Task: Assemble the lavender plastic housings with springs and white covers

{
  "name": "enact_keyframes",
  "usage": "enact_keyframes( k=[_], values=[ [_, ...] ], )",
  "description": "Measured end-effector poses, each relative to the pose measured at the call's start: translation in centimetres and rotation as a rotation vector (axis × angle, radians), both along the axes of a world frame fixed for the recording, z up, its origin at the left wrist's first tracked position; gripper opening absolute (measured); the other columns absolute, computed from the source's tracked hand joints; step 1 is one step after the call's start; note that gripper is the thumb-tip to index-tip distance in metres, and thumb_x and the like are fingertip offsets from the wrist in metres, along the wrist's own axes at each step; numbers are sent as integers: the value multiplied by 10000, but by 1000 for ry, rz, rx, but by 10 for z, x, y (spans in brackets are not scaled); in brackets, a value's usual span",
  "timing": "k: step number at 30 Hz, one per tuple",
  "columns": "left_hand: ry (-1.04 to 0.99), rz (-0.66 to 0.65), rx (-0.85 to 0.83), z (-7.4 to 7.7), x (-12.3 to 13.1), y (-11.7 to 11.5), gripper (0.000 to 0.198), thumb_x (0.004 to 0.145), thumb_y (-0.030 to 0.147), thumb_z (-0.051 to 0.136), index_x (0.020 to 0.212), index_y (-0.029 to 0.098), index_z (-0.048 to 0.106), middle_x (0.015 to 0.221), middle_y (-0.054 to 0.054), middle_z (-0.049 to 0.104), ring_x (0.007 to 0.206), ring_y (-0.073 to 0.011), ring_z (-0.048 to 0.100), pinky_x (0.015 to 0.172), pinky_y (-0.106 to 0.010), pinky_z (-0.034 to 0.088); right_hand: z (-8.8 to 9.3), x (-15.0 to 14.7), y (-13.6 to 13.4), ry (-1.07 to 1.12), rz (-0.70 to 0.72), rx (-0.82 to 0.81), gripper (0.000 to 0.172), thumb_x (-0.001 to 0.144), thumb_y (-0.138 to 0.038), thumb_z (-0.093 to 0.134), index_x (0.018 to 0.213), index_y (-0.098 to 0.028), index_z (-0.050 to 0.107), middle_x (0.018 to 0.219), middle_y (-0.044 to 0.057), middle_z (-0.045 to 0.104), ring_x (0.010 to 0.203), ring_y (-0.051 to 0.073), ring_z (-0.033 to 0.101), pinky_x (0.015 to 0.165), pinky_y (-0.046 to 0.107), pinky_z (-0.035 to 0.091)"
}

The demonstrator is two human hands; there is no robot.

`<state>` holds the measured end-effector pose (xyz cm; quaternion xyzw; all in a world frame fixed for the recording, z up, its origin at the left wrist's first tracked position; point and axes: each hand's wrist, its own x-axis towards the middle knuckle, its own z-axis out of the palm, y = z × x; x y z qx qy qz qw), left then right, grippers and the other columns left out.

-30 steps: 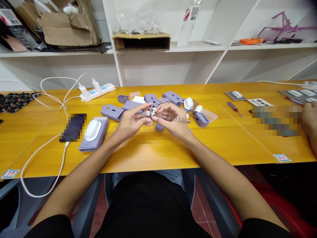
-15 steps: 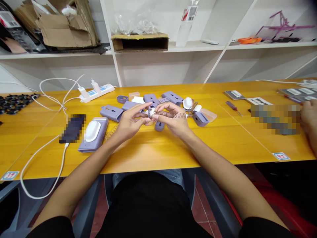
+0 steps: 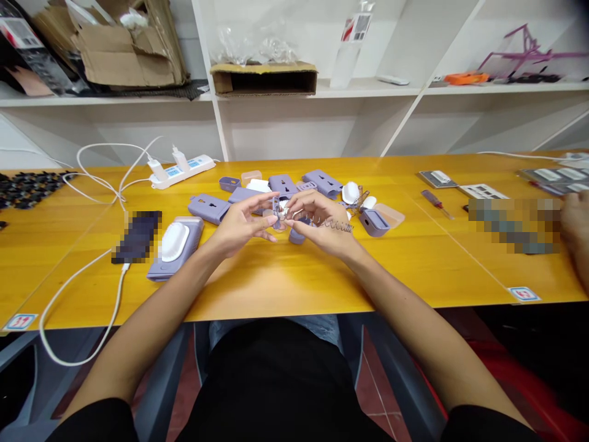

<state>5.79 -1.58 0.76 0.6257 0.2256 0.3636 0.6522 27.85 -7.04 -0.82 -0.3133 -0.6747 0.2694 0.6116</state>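
Between the thumb and fingers of my left hand [image 3: 242, 226] is a small purple plastic part [image 3: 276, 207], turned on edge. Close against it, my right hand [image 3: 326, 222] pinches a small whitish piece whose details are too small to make out. A thin metal coil spring [image 3: 339, 226] runs from that right-hand grip and trails to the right across the hand. Below the fingers, a purple cup-shaped part [image 3: 300, 231] lies on the table. Purple housings [image 3: 209, 209] and a purple part with an oval opening [image 3: 375, 222] surround the hands.
A purple case with a white oval piece [image 3: 173, 242] and a cabled phone [image 3: 137, 237] lie at left, before a power strip [image 3: 184, 171]. Rightward are a screwdriver [image 3: 436, 203] and another person's hand [image 3: 575, 227]. White shelves [image 3: 294, 123] stand behind.
The purple part has turned on edge in my left fingers. The spring's free end has dropped lower over my right hand. The whole view has shifted slightly.
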Motion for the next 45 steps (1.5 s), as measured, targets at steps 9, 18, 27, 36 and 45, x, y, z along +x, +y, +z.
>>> enact_keyframes(
  k=[9,18,27,36,45],
  values=[
    [-44,112,60,6,1,-2,641,803,344,976,1391,254,736,1501,-156,661,1045,-244,793,664,-295,717,12,13,-2,296,107,-255,248,850,-414,939,1016,-267,827,1175,68,820,952,229,767,746,380,655],
    [44,219,289,-5,4,3,563,868,302,882,1412,264,742,1384,-123,671,900,-172,750,582,-226,663,19,39,2,143,139,-533,408,727,-412,1034,1017,-217,823,1101,88,845,833,217,802,691,356,669],
    [110,122,475,-10,2,2,539,903,232,810,1435,307,763,1364,-112,672,940,-176,737,603,-199,633,20,24,-6,-128,122,-476,374,812,-478,963,1012,-187,841,883,59,835,612,150,700,556,293,565],
    [123,166,451,-10,2,6,528,919,281,793,1446,285,757,1394,-136,684,974,-215,753,602,-236,635,12,26,-2,-266,66,-428,307,893,-483,879,1025,-211,831,810,28,807,476,139,643,489,295,478],
    [85,209,420,-10,6,6,570,920,216,739,1485,296,721,1496,-124,673,871,-172,725,597,-249,645,19,30,-5,-233,-7,-378,281,873,-472,903,995,-231,825,796,13,779,508,128,605,445,266,412]
  ],
)
